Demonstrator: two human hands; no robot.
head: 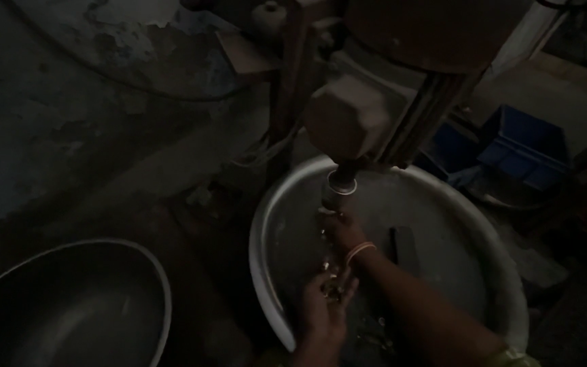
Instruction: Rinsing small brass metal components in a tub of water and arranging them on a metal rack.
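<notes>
A short metal spout hangs upright from a dusty machine, directly above and ahead of both hands. The right hand, nearer, is closed around its lower end. The left hand is cupped below, holding small pale pieces. Both are set inside a wide metal basin. A second basin and blue crates are seen in the dim room.

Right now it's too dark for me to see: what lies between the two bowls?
In the head view, only dark bare floor lies between the left bowl and the big bowl under the hands.
</notes>
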